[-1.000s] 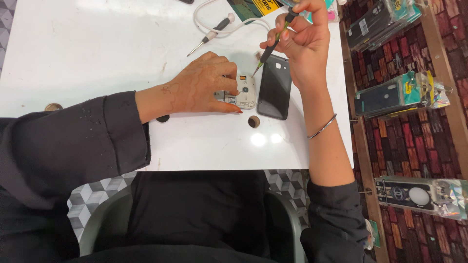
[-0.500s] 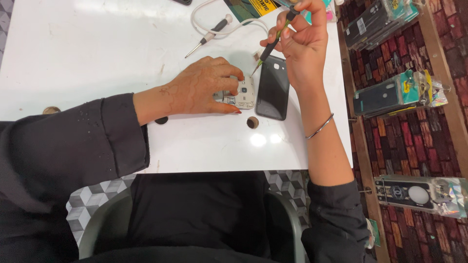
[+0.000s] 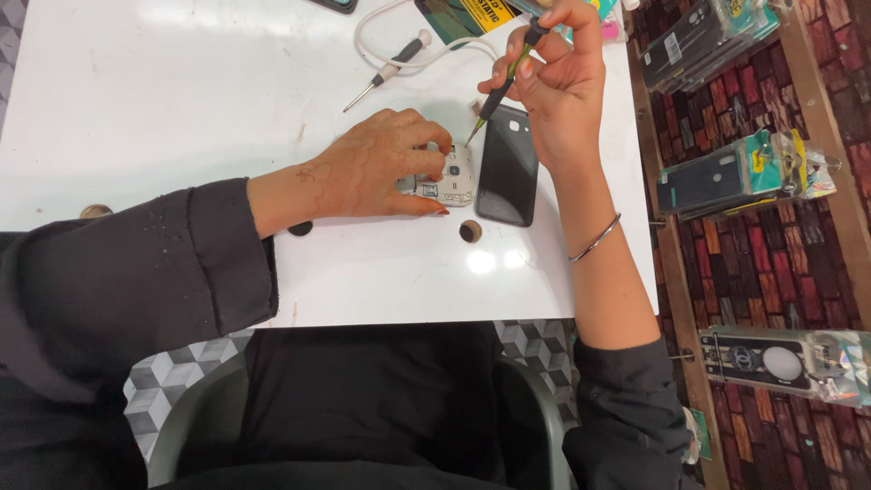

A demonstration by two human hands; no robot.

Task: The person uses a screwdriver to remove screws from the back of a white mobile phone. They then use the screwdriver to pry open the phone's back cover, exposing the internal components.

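**On white table: opened phone, back off**

At table centre my left hand [image 3: 381, 172] presses the opened phone [image 3: 454, 177] flat, fingers together; pale inner frame shows. Black back cover [image 3: 508, 168] lies at 3 o'clock. Right hand [image 3: 558, 91] pinches screwdriver [image 3: 502, 82], tip down twd phone's top edge.

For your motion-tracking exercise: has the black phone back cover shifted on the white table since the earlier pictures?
No. The black back cover lies as before on the white table, just above the small round hole and beside the opened phone.

Left hand [image 3: 381, 168] steadies opened phone [image 3: 451, 177]; right hand [image 3: 558, 91] holds screwdriver [image 3: 504, 82].
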